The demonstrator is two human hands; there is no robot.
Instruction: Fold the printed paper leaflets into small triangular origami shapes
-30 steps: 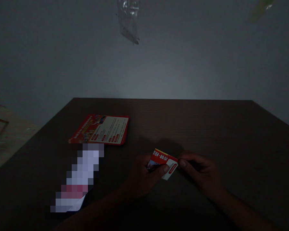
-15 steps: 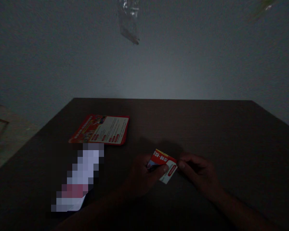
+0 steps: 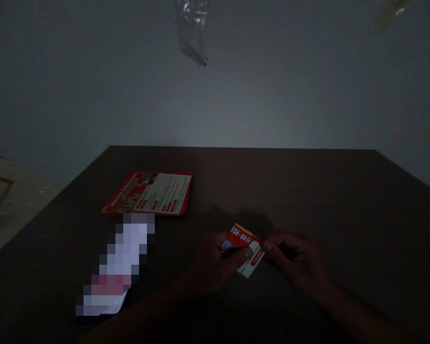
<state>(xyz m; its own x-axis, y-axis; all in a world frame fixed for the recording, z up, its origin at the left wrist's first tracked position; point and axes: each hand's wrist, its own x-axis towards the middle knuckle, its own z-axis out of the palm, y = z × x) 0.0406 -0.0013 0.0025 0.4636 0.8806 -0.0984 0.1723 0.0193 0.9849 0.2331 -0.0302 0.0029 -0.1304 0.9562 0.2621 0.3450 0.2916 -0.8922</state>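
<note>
Between my hands is a small folded paper leaflet [image 3: 242, 241], red and white with printed characters and a yellow edge. My left hand [image 3: 215, 263] grips its left side, the thumb lying across the printed face. My right hand [image 3: 294, 251] pinches the leaflet's right corner between thumb and fingers. The leaflet is held tilted above the dark table [image 3: 272, 177]. To the left lies a stack of similar red and white printed sheets [image 3: 165, 193], flat on the table.
A lit phone-like slab [image 3: 123, 265], its face pixelated, lies left of my left forearm. A clear plastic bag [image 3: 192, 33] hangs on the grey wall [image 3: 272, 86] behind the table. Something yellowish [image 3: 392, 12] shows at the top right. The room is dim.
The leaflet has turned slightly and come down a little in my hands. Both hands keep their hold, with the right fingers shifted slightly left. The stack and the slab stay put.
</note>
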